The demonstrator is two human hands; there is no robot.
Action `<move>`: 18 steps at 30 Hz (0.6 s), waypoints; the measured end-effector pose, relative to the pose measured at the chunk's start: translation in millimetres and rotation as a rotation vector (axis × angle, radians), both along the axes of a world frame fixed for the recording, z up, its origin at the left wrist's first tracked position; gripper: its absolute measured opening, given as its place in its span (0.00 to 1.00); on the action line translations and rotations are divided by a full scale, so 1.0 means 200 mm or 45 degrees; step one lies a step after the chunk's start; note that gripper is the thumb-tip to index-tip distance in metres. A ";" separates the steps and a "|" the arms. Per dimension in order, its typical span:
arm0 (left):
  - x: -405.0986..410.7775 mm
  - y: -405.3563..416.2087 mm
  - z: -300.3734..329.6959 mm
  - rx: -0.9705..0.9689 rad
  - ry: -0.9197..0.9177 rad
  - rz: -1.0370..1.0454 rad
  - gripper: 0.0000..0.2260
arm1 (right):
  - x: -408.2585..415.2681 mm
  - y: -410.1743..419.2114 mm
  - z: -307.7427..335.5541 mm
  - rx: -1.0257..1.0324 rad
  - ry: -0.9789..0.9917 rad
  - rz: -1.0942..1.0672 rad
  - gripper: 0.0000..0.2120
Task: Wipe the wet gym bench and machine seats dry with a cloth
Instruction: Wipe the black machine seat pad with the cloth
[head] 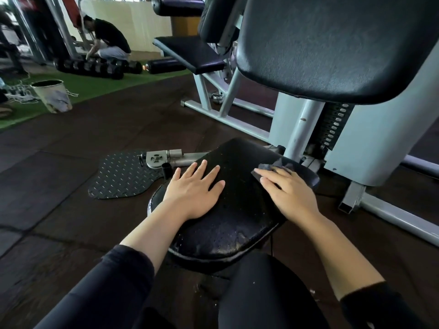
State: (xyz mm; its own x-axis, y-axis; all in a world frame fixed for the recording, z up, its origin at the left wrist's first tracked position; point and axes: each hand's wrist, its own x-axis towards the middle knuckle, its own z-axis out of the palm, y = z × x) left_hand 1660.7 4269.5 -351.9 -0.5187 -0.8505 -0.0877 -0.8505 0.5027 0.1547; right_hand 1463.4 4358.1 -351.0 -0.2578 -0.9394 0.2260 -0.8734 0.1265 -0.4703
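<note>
Both hands lie on the seat (228, 210) — left hand (193, 189) flat, right hand (288, 194) on the cloth (273, 168). A footplate (121, 178) lies left of the left hand — a backrest (337, 43) beyond the right.

The seat (228, 210) at lower centre is black with a fine perforated dot pattern and pale droplets near its front edge. The cloth (273, 167) on it is dark grey. The back pad (332, 43) at upper right is plain black with a faint leather grain. The machine frame (301, 129) is pale grey-white. The footplate (121, 176) left of centre is black with a raised diamond tread. The floor (59, 167) is dark brown; a strip of turf (90, 85) at upper left is green, with a cream bucket (53, 96) on it
</note>
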 end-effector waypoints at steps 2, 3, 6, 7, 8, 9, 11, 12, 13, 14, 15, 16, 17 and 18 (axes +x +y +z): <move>0.01 0.01 -0.01 -0.019 0.008 0.005 0.25 | 0.10 0.03 0.00 -0.018 0.107 0.073 0.16; 0.01 0.01 -0.01 -0.027 0.013 0.005 0.25 | 0.16 0.05 -0.01 -0.064 0.162 0.118 0.16; 0.03 0.02 -0.02 -0.041 0.028 0.005 0.24 | 0.23 0.18 -0.07 -0.226 0.216 0.279 0.16; 0.03 0.02 -0.02 -0.043 0.030 0.004 0.24 | 0.21 0.22 -0.09 -0.254 0.208 0.352 0.17; 0.03 0.02 -0.02 -0.042 0.034 0.004 0.24 | 0.17 0.25 -0.11 -0.271 0.196 0.427 0.17; 0.03 0.02 -0.02 -0.040 0.039 0.005 0.24 | 0.12 0.28 -0.13 -0.278 0.181 0.491 0.17; 0.03 0.02 -0.02 -0.045 0.049 0.006 0.24 | 0.02 0.31 -0.15 -0.282 0.169 0.535 0.17; 0.03 0.03 -0.02 -0.051 0.053 0.006 0.24 | -0.02 0.30 -0.15 -0.276 0.179 0.510 0.17; 0.03 0.03 -0.02 -0.055 0.056 0.005 0.24 | -0.06 0.28 -0.15 -0.263 0.189 0.464 0.17; 0.03 0.03 -0.02 -0.059 0.058 0.005 0.24 | -0.09 0.25 -0.15 -0.249 0.183 0.405 0.17; 0.03 0.03 -0.03 -0.063 0.061 0.006 0.24 | -0.12 0.21 -0.13 -0.238 0.160 0.353 0.17; 0.03 0.03 -0.03 -0.068 0.063 0.008 0.24 | -0.13 0.17 -0.11 -0.223 0.128 0.309 0.16; 0.03 0.03 -0.03 -0.074 0.066 0.010 0.24 | -0.13 0.12 -0.09 -0.201 0.102 0.267 0.15; 0.03 0.03 -0.03 -0.076 0.071 0.011 0.24 | -0.12 0.08 -0.07 -0.169 0.104 0.231 0.15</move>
State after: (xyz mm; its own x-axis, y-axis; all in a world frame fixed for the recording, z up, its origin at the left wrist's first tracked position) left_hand 1666.8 4275.6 -358.0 -0.5138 -0.8579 -0.0080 -0.8458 0.5049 0.1724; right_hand 1439.7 4374.1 -364.3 -0.0631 -0.9294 0.3637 -0.9121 -0.0941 -0.3990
